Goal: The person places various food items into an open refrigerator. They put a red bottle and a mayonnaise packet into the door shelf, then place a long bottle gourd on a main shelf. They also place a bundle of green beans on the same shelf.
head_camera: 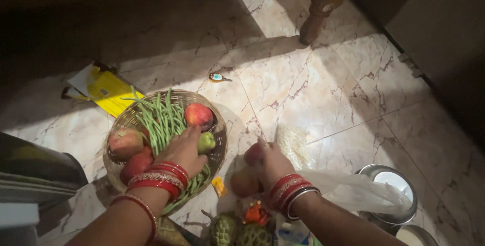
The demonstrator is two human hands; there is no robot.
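Note:
A round woven basket [131, 117] on the marble floor holds red apples [199, 115], long green beans [162, 119] and a small green fruit [206, 142]. My left hand [183, 149], with red bangles at the wrist, reaches into the basket and rests on the produce beside the green fruit; what its fingers grip is hidden. My right hand [270, 162], also with bangles, is closed on a red apple [253, 153] just right of the basket. Another reddish fruit [243, 183] lies below that hand.
A thin plastic bag [353, 190] drapes toward steel bowls [391, 183] at the right. Custard apples [237, 231] and an orange item [255, 213] lie near me. A yellow packet [108, 92], a small bottle [217, 77] and a wooden furniture leg [323, 3] stand farther off.

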